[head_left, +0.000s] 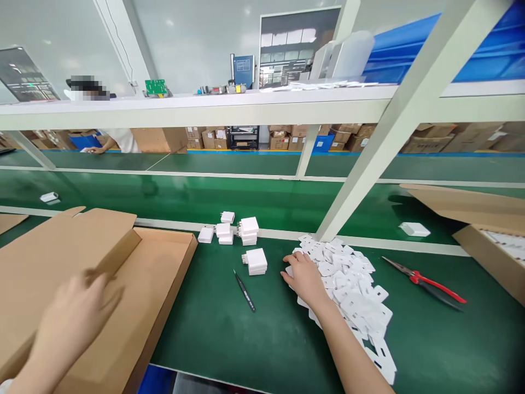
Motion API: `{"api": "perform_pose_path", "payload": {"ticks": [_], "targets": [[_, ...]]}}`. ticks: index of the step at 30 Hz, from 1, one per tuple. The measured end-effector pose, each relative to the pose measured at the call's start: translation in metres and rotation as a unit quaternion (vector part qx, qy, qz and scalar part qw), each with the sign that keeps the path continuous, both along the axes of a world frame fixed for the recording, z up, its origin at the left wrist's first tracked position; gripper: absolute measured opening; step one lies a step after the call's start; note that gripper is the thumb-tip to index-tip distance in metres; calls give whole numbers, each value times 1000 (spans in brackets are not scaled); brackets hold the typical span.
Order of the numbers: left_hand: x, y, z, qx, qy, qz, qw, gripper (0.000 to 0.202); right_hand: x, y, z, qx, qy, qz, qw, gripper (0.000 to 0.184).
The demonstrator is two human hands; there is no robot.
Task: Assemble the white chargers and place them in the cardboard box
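Observation:
My left hand [76, 312] is blurred and rests on the flap of a flat brown cardboard box [135, 295] at the left; its fingers look loosely spread on the card. My right hand [303, 276] lies palm down on the left edge of a heap of white flat plastic pieces [353, 279] on the green bench. A stack of two white chargers [256, 261] stands just left of that hand. Several more white chargers [235, 230] are grouped further back. Black tweezers [245, 291] lie between the box and my right arm.
Red-handled pliers [426, 283] lie to the right of the heap. An open cardboard box [484, 241] sits at the right edge. A slanted white frame post [369, 164] rises behind the heap. Single chargers [414, 229] lie on the conveyor. Another person's arm [102, 146] is across the line.

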State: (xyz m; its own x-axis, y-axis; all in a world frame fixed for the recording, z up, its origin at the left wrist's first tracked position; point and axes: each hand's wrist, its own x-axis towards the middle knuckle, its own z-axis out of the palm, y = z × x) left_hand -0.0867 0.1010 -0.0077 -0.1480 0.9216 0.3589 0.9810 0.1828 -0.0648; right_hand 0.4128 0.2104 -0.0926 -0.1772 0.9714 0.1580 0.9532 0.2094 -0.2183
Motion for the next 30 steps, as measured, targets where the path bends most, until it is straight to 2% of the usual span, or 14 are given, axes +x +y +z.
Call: {"api": "perform_pose_path", "payload": {"ticks": [2, 4, 6, 8, 11, 14, 18, 20, 22, 25, 27, 28, 29, 30], "targets": [[49, 60, 16, -13, -10, -79, 997, 40, 3, -2, -3, 1, 4, -9, 1000, 25], [98, 126, 23, -31, -90, -166, 982, 38, 6, -4, -6, 0, 8, -18, 1000, 28], [140, 190, 21, -95, -192, -249, 944, 37, 10, -4, -9, -2, 9, -23, 1000, 29], [172, 243, 13, -135, -214, -287, 924, 35, 11, -2, -13, 1, 8, -26, 1000, 26], [206, 294, -6, -170, -239, -305, 906, 38, 10, 2, -17, 25, 13, -20, 999, 21], [230, 318, -25, -184, -271, -308, 893, 37, 6, 6, -18, 65, 30, -12, 997, 17], [239, 332, -36, -128, -330, -296, 887, 28, -2, 5, -11, 115, 76, 8, 990, 15], [232, 331, -34, -63, -368, -277, 885, 25, -5, 3, -6, 136, 121, 31, 983, 13], [222, 320, -29, 19, -407, -258, 876, 30, -8, -2, 0, 138, 173, 50, 974, 11], [210, 279, -18, 132, -448, -264, 844, 44, -10, -11, 8, 116, 238, 46, 963, 12], [209, 238, -13, 184, -469, -297, 811, 49, -10, -16, 12, 106, 280, 29, 954, 15], [211, 216, -11, 209, -498, -325, 777, 51, -9, -17, 14, 100, 303, 18, 948, 16], [215, 194, -9, 218, -515, -339, 756, 52, -9, -18, 16, 90, 329, 5, 940, 18], [219, 172, -8, 213, -524, -344, 749, 54, -8, -18, 18, 77, 356, -7, 931, 21]]}}
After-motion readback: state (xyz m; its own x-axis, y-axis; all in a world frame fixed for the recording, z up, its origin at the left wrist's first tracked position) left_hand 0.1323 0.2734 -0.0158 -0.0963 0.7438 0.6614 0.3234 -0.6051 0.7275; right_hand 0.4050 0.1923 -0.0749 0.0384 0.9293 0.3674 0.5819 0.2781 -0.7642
